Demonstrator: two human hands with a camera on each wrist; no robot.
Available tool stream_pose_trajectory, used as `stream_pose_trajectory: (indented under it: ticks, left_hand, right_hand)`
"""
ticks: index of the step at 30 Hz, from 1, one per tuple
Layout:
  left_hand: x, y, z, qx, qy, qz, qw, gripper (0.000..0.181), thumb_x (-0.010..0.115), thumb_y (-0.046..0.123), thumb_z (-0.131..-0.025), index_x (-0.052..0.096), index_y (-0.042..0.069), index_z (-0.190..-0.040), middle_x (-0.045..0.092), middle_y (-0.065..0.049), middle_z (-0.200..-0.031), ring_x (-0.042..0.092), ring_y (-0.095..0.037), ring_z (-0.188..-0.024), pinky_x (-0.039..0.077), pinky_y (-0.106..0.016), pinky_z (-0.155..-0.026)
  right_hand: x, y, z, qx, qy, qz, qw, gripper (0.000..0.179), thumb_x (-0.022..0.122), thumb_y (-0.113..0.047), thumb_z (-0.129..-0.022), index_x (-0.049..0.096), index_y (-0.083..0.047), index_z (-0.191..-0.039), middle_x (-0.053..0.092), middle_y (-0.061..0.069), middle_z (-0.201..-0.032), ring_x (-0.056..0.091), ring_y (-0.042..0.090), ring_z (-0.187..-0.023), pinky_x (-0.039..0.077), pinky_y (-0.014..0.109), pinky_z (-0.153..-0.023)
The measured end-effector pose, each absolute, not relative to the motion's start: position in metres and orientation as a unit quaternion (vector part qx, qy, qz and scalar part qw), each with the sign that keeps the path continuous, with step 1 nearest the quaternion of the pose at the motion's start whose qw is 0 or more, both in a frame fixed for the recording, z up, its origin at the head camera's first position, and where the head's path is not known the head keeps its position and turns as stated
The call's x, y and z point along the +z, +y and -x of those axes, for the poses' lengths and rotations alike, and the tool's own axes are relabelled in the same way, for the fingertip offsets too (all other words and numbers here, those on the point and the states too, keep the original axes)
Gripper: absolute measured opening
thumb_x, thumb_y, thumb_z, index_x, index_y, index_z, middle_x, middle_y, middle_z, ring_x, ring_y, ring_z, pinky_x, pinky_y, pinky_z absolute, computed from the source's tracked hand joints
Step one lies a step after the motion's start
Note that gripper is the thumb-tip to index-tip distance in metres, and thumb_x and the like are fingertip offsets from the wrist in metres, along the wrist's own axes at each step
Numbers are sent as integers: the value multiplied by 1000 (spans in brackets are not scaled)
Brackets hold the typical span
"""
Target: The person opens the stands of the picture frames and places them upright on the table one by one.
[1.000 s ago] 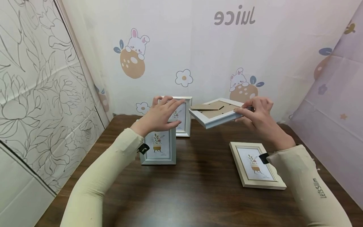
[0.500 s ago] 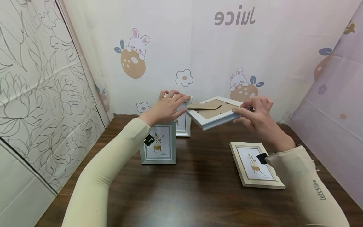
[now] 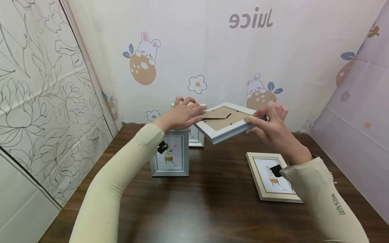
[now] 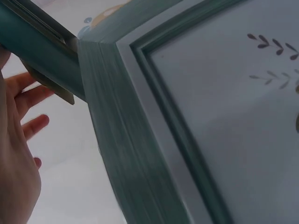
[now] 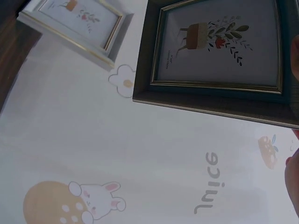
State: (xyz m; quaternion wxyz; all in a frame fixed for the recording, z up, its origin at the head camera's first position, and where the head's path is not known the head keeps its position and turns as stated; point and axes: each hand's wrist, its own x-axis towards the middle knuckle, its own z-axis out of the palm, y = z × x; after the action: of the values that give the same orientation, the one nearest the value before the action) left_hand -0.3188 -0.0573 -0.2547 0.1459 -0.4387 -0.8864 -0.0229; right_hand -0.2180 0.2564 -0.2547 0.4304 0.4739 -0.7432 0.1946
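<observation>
A whitish picture frame (image 3: pixel 223 130) is held in the air, its brown backing (image 3: pixel 232 116) facing up and a fold-out stand flap (image 3: pixel 209 115) partly raised. My right hand (image 3: pixel 270 123) pinches its right edge between thumb and fingers. Reaching in from the left, my left hand (image 3: pixel 182 114) has mostly straight fingers over the flap and its thumb near the frame's corner. In the left wrist view, fingertips (image 4: pixel 35 88) meet the flap (image 4: pixel 58 91), while other fingers are free. The right wrist view shows the held frame's picture side (image 5: pixel 215 51), with a potted plant print.
A grey-green picture frame (image 3: pixel 184 162) stands upright below my left forearm. Behind it stands a silver-white frame (image 3: pixel 201 133), partly covered by my left hand. A cream frame (image 3: pixel 264 189) lies face up at right on the dark wooden table (image 3: pixel 194 206). A printed curtain hangs behind.
The held frame has moved left and slightly down in my right hand. My left hand has moved right from above the standing frames to the flap, covering part of it.
</observation>
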Motion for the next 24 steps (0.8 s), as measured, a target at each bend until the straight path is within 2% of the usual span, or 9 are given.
stream_pose_trajectory:
  ticks: [5,13,24]
  left_hand:
    - [-253,-57,320,-10,-879,457,134,49,35,41,-107,50,18,-146,51,0,-147,31,-24,-136,15,-49,-105]
    - [-254,-57,322,-6,-875,463,138,47,35,38,-107,51,17,-145,51,-2,-146,31,-25,-137,14,-49,-106]
    - [-249,-61,323,1,-873,453,178,46,39,41,-106,56,17,-141,56,-2,-138,33,-25,-133,12,-51,-106]
  right_hand:
    - [-256,255,217,202,-737,-478,433,40,56,-47,-96,69,-11,-107,47,22,-98,32,41,-91,6,48,-91]
    - [-258,256,217,201,-735,-479,435,42,55,-48,-96,68,-9,-105,47,22,-97,32,40,-92,6,48,-92]
    - [-259,257,217,196,-740,-484,423,43,54,-48,-96,67,-8,-105,48,21,-96,34,37,-90,8,45,-89]
